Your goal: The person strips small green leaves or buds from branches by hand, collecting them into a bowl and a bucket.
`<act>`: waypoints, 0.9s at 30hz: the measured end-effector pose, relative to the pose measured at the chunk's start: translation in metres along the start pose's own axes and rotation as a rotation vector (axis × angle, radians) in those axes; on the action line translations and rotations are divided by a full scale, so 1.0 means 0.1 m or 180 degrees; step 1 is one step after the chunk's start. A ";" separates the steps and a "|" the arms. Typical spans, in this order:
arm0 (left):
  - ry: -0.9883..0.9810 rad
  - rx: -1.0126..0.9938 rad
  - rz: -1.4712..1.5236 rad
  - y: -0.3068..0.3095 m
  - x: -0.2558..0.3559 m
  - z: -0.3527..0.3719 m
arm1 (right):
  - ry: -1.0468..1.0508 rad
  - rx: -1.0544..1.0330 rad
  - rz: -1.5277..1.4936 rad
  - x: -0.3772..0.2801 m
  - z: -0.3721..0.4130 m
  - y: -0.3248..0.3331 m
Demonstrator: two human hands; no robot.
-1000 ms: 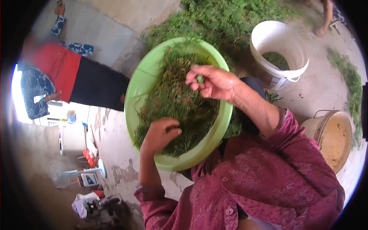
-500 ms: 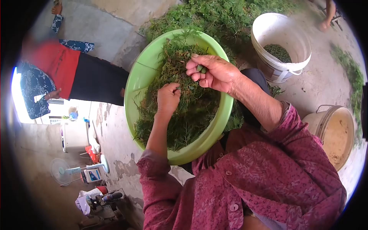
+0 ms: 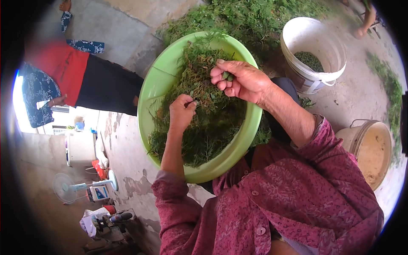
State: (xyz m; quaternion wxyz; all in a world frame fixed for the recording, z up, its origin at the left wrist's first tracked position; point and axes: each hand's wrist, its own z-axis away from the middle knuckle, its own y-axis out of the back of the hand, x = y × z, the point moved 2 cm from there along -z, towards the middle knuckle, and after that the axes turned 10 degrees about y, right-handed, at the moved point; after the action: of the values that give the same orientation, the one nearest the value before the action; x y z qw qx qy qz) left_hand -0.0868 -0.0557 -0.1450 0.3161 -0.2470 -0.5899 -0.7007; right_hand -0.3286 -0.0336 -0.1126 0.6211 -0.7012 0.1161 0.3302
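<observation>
Hovering over the thin sprigs [image 3: 199, 80], the left hand [image 3: 182, 114] has its fingertips drawn together, on what I cannot tell; light pinches should suit such stems. The right hand [image 3: 246, 83], palm up, curls its grip around small green pieces [image 3: 228, 76], best cupped loosely. Right of the basin's raised rim [image 3: 255, 119], floor [image 3: 327, 106] shows beside the white bucket [image 3: 308, 36].

My bare left hand [image 3: 182, 114] stretches forward, back upward, its fingers curled into a pinch. My bare right hand [image 3: 250, 83] is palm up, fingers folded inward, thumb extended.
</observation>
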 end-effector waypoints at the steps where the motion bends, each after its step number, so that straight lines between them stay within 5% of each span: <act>1: 0.0018 0.0007 0.0013 0.00 -0.07 -0.02 | 0.0018 -0.0002 0.0007 0.00 0.00 0.00; 6: -0.1181 0.0093 -0.0906 -0.11 0.03 0.07 | 0.0090 0.0005 0.0028 0.01 -0.01 0.00; 16: -0.0610 0.0041 -0.0923 0.26 0.11 0.15 | 0.0067 -0.0003 0.0011 0.00 0.00 -0.02; 19: -0.0837 0.0487 -0.0350 0.56 0.07 0.09 | 0.0071 0.0106 0.0112 -0.02 0.02 -0.07; 21: -0.0452 0.0784 0.0361 0.74 0.16 0.10 | 0.0057 0.0061 0.0041 -0.01 0.01 -0.04; 23: -0.0369 0.0739 0.1111 0.73 0.32 0.17 | 0.0065 0.0033 0.0054 -0.01 0.00 -0.03; 25: -0.0108 0.0208 0.3081 0.66 0.49 0.25 | 0.0033 -0.0012 0.0017 0.00 -0.01 -0.02; 27: -0.0058 -0.0194 0.3412 0.68 0.11 0.09 | 0.0059 0.0007 0.0039 0.00 0.00 -0.03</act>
State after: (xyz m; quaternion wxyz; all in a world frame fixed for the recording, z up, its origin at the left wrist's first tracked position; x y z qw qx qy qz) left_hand -0.0448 -0.0553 -0.0903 0.6172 -0.5287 -0.3632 -0.4557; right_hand -0.3274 -0.0327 -0.1106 0.6187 -0.7029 0.1265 0.3274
